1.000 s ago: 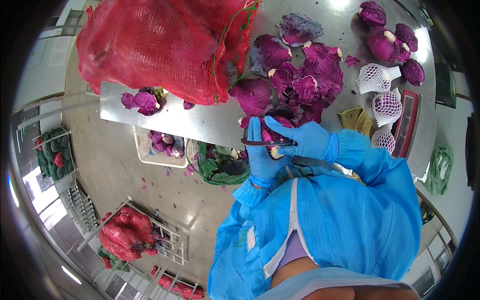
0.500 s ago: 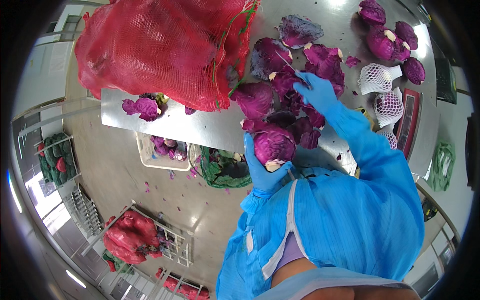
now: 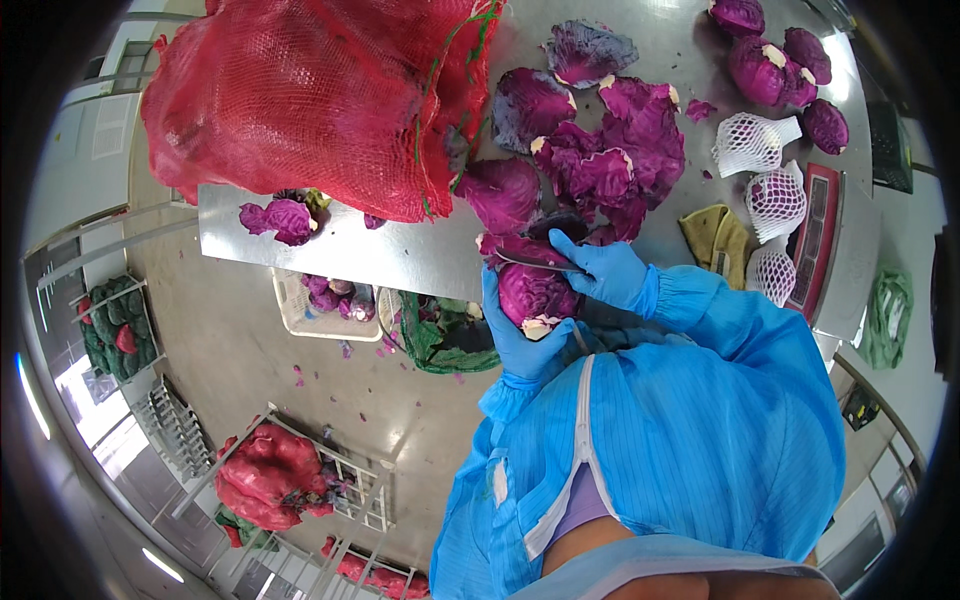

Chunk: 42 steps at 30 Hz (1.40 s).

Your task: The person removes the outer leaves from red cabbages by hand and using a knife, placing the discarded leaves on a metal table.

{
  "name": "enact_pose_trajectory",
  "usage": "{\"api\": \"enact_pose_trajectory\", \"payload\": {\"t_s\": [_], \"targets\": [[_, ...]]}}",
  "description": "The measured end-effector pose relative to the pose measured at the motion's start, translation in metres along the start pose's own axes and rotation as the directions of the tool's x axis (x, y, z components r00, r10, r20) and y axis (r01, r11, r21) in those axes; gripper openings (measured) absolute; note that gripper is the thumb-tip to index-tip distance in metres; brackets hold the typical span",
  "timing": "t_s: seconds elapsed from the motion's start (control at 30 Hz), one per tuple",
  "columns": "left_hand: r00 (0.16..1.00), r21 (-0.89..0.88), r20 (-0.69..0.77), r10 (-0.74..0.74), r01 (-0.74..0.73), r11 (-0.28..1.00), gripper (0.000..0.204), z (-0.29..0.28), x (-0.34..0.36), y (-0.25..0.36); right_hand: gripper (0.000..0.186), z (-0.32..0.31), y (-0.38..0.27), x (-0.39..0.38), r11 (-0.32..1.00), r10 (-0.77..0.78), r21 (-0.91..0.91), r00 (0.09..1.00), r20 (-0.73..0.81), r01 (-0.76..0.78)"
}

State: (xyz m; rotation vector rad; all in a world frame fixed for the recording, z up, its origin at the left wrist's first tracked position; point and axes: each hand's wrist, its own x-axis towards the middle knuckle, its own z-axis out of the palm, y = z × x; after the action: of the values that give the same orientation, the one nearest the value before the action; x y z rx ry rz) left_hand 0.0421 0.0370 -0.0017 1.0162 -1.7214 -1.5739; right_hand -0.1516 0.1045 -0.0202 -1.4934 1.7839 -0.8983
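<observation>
One purple cabbage [image 3: 535, 292], pale stem outward, leaves loose.

A big red mesh sack [image 3: 320, 100], bulging and tied with green cord, lies on the far left part of the steel table [image 3: 400, 262], its mouth turned toward the loose purple leaves. At the table's right side three white foam net sleeves [image 3: 752, 143] sit in a line, each wrapped round a purple cabbage head. Just beyond them stands a flat scale [image 3: 815, 250] with a dark red panel; its display cannot be made out. On the floor, lower left, more filled red mesh sacks [image 3: 262, 475] rest in a wire rack.
</observation>
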Motion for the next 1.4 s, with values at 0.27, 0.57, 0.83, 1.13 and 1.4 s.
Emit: {"api": "enact_pose_trajectory", "payload": {"t_s": [0.27,0.57,0.83,1.13,1.4], "targets": [[0.998,0.152,-0.057,0.039,-0.03,0.988,0.115,-0.003,0.005,-0.004,0.026,0.002,0.001,0.028,0.974,0.072,-0.205,0.99,-0.125,-0.097],[0.999,0.048,-0.006,-0.034,0.034,0.998,0.122,-0.013,-0.013,-0.011,0.037,-0.033,-0.011,0.029,0.932,0.33,0.15,0.944,0.02,-0.329],[0.993,0.095,0.096,-0.074,0.065,0.993,0.121,-0.014,-0.004,-0.003,0.06,-0.025,-0.019,0.013,0.971,-0.204,0.144,0.977,0.07,0.192],[0.982,-0.192,0.082,-0.17,0.183,0.964,0.125,-0.006,-0.009,-0.003,0.076,-0.037,-0.019,0.023,0.88,-0.38,-0.188,0.883,0.277,0.437],[0.996,0.079,0.043,-0.084,0.081,0.994,0.124,-0.005,-0.014,-0.014,0.073,-0.036,-0.025,0.023,0.791,-0.441,-0.303,0.838,0.32,0.532]]}}
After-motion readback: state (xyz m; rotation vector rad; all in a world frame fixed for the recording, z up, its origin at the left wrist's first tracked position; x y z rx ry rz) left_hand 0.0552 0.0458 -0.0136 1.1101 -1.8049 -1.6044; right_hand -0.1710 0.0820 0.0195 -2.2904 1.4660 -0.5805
